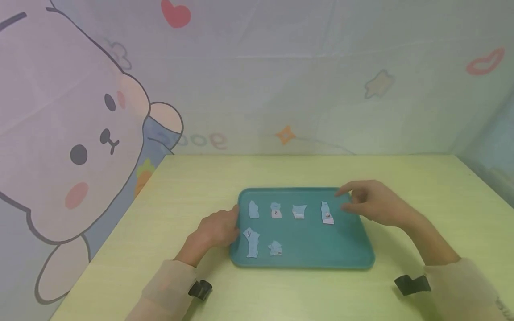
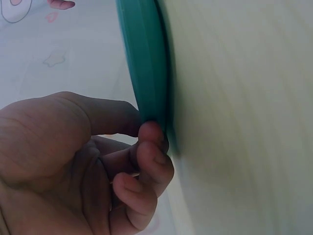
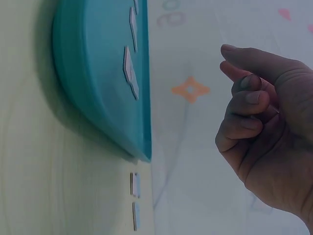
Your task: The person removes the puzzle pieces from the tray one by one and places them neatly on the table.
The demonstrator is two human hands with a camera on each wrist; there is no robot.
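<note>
At the tray's (image 1: 305,267) left edge the left hand (image 1: 220,228) grips it; opposite, the right hand (image 1: 376,203) hovers, thumb and forefinger apart.

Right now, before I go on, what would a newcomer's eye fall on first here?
Probably the big cartoon animal on the left of the backdrop. Next, the teal tray on the table, bearing six small pale pieces: four in the far row, two in the near one. The left grip holds the tray's left edge; the right grip hovers by its far right corner, seemingly holding nothing.
</note>
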